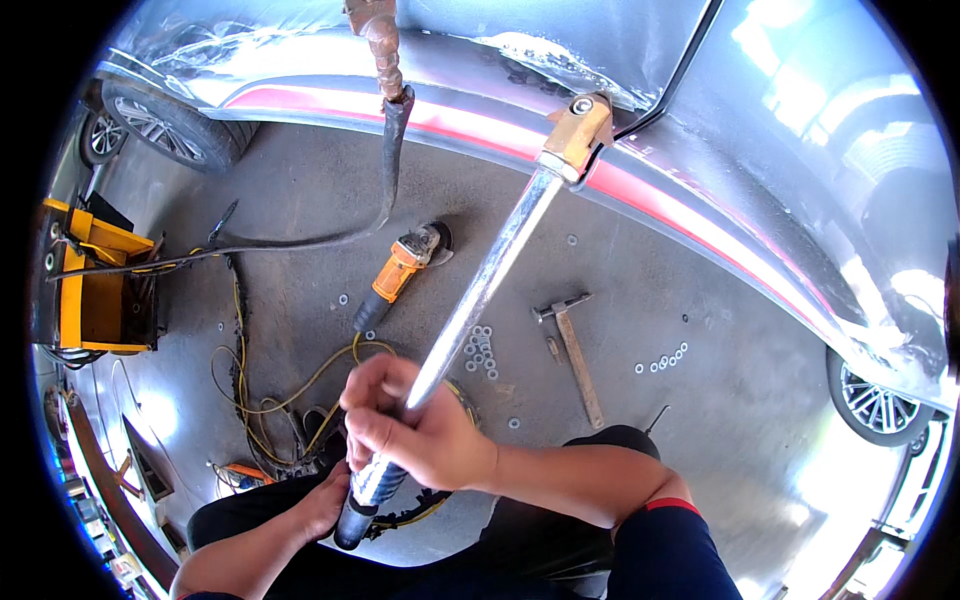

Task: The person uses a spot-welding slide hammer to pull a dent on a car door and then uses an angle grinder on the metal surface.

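My right hand [415, 425] is wrapped round the long chrome bar tool [490, 268] at the upper end of its dark grip. My left hand [325, 500] holds the grip lower down, partly hidden behind it. The bar slants up to a brass-coloured metal head [575, 130] at the grey car's lower door [660, 160], near a scuffed, dented patch with a red and white stripe below it. A copper-coloured clamp [383, 45] on a thick black cable stands at the panel to the left.
An orange angle grinder [395, 272], a hammer [578, 365] and several washers [480, 345] lie on the grey floor [720, 430]. At the left are a yellow machine [100, 290] and tangled cables. Car wheels [170, 125] show at both sides. My knees frame the lower edge.
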`<action>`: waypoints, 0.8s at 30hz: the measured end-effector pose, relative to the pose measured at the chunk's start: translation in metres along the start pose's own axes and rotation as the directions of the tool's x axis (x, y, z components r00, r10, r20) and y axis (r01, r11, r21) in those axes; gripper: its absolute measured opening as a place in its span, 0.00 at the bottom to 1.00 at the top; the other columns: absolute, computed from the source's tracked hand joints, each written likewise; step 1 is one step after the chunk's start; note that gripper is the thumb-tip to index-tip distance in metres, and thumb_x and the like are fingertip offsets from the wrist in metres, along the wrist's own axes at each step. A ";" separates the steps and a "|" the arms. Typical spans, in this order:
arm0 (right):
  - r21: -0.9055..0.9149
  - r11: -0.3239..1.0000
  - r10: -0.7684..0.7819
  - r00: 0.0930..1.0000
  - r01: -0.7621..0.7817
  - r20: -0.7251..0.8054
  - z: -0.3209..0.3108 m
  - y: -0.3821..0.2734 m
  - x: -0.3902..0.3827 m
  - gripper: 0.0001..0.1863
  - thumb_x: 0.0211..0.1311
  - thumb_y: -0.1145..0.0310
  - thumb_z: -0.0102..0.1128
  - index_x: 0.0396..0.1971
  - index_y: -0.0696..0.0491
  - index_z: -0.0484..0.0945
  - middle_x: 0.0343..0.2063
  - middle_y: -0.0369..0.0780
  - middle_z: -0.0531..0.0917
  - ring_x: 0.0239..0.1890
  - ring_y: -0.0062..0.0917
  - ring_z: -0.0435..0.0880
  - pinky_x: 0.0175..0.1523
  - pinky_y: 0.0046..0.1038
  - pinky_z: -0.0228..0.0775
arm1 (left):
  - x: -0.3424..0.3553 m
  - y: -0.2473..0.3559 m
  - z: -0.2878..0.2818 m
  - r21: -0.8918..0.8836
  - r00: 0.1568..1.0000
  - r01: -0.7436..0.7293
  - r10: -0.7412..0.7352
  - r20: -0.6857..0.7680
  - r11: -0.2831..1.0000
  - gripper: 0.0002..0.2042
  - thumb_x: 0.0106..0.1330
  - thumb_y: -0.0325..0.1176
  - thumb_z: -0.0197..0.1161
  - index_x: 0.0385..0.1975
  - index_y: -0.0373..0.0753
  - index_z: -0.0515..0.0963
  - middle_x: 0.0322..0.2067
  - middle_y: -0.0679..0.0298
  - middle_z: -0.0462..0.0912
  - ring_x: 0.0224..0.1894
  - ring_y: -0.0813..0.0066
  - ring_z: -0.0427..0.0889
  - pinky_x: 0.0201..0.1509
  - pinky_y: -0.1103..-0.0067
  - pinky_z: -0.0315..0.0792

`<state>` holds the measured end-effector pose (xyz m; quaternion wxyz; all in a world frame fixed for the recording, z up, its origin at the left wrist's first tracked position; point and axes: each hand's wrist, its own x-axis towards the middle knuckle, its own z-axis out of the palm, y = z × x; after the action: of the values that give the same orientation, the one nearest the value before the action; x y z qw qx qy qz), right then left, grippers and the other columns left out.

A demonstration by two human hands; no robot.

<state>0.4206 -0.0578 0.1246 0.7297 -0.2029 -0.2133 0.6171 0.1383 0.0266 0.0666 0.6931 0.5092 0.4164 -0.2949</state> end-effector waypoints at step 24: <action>-0.129 0.976 -0.171 0.984 0.175 0.044 -0.001 -0.018 -0.005 0.14 0.67 0.81 0.56 0.45 0.51 0.62 0.35 0.40 0.76 0.40 0.22 0.78 0.55 0.36 0.71 | -0.006 0.022 0.004 0.057 0.993 -0.096 0.099 -0.070 0.994 0.30 0.73 0.37 0.51 0.73 0.34 0.53 0.60 0.55 0.72 0.60 0.68 0.72 0.67 0.74 0.64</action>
<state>0.4348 -0.0659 0.1337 0.7620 -0.2216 -0.2825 0.5388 0.1550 0.0291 0.0824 0.6773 0.5576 0.4080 -0.2528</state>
